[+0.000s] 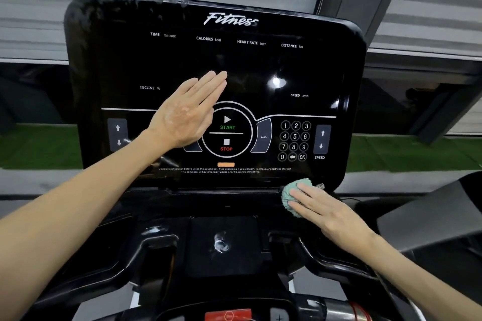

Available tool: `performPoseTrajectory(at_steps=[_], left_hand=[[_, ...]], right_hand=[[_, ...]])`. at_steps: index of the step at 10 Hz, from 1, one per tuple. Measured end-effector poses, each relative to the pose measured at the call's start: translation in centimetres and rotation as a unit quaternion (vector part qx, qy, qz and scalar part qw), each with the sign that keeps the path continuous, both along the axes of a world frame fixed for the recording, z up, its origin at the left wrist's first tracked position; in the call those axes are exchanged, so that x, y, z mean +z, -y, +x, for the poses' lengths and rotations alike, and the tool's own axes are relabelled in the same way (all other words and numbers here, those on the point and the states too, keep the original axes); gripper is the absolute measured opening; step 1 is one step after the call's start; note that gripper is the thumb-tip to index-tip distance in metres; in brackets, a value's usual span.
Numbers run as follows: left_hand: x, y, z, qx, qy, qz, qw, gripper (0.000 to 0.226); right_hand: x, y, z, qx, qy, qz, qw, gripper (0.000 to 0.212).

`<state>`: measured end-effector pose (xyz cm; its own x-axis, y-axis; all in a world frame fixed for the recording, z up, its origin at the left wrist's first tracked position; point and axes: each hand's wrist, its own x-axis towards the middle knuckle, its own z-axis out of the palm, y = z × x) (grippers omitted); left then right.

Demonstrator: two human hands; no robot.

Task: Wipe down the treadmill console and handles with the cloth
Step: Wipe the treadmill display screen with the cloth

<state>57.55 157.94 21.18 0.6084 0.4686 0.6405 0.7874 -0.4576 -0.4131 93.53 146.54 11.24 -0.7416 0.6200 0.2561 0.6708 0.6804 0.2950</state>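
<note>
The black treadmill console (255, 70) fills the middle of the view, its dark screen tilted toward me. My left hand (187, 109) lies flat on the screen with straight fingers, just left of the START/STOP ring. My right hand (326, 212) presses a bunched light-green cloth (292, 191) against the ledge under the console's lower right corner, fingers straight over it. Black curved handles sit below at the left (135, 255) and right (320, 255).
A dark tray (198, 258) with a pale smear sits between the handles. A red safety-key tag (229, 315) shows at the bottom edge. Behind the console are window blinds and a dark window with green turf outside.
</note>
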Motion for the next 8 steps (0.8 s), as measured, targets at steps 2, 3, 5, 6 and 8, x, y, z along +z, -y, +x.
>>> performPoseTrajectory(at_steps=[2, 3, 5, 6, 8], left_hand=[[0.0, -0.1, 0.0, 0.008, -0.008, -0.007, 1.0, 0.054], [0.0, 0.0, -0.1, 0.009, -0.01, -0.008, 1.0, 0.054], [0.1, 0.1, 0.0, 0.007, -0.006, -0.005, 1.0, 0.053], [0.0, 0.1, 0.1, 0.008, -0.005, -0.001, 1.0, 0.053], [0.0, 0.1, 0.1, 0.011, -0.005, -0.008, 1.0, 0.053]], right_hand=[[-1.4, -1.0, -9.0, 0.107, -0.052, 0.013, 0.993, 0.046], [-1.4, -1.1, -13.9, 0.139, -0.074, -0.007, 0.987, 0.04], [-1.6, -0.6, -8.4, 0.098, -0.064, -0.03, 0.993, 0.04], [-1.6, -0.2, -3.0, 0.048, -0.03, -0.015, 0.998, 0.042], [-0.8, -0.1, -6.4, 0.029, -0.04, -0.016, 0.999, 0.048]])
